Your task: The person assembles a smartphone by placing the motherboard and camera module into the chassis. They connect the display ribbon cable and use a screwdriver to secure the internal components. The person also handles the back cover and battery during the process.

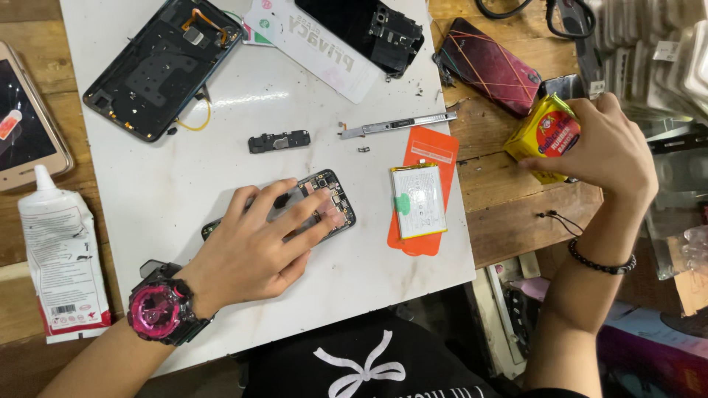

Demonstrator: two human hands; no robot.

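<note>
Your left hand (pixel 254 247) is open, fingers spread flat, pressing on the opened phone (pixel 324 206) near the middle of the white worktop (pixel 184 184); your palm covers its lower-left half, circuit end pokes out at 2 o'clock from the hand

Your right hand (pixel 601 147) is closed round a small yellow box (pixel 544 136), gripped from the right, held over the wooden bench (pixel 509 210) just past the board's right edge

Edges: battery (pixel 419 200) on an orange card (pixel 424 191) sits just beside the phone at 3 o'clock, close to the board's right edge. Small black part (pixel 279 141) and metal blade tool (pixel 394 125) at 12 o'clock, apart from the hand. Open room on the board at 9–10 o'clock from your left hand. White glue tube (pixel 63 262) lies off the board at 9 o'clock

Pose: left forearm comes in from 7 o'clock, pink-black watch (pixel 158 311) at wrist. Right forearm rises from 6 o'clock, bead bracelet (pixel 601 262) at wrist, hand bent left
</note>
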